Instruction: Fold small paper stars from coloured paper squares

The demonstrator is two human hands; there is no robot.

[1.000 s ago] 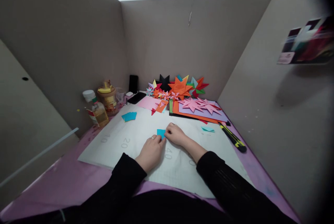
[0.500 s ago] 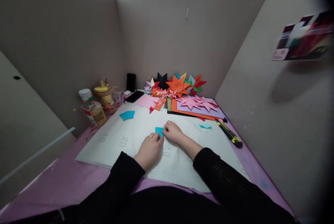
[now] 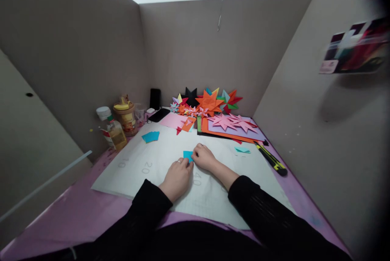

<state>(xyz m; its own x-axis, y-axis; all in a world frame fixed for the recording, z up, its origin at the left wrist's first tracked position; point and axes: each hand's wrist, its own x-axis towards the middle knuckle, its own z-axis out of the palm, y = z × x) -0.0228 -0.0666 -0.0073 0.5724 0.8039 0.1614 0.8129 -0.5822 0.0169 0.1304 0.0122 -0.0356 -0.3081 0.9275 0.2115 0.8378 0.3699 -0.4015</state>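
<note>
A small piece of blue paper lies flat on the white sheet in front of me. My left hand, with a ring on one finger, presses its fingertips on the paper's near edge. At the right edge, the curled fingers of my right hand hold the same paper. Fingers cover part of it, so any fold there is hidden. Further left rests a fanned stack of blue paper pieces. A folded light-teal paper piece lies to the right of my hands.
Folded paper stars stand against the back panel. Pink stars lie on stacked coloured sheets. A yellow-black box cutter is at the right edge. Phone, bottle and lidded cup stand left. White sheet covers the table.
The whole view has shifted slightly down and to the right. Both hands stay on the blue paper in nearly the same pose.
</note>
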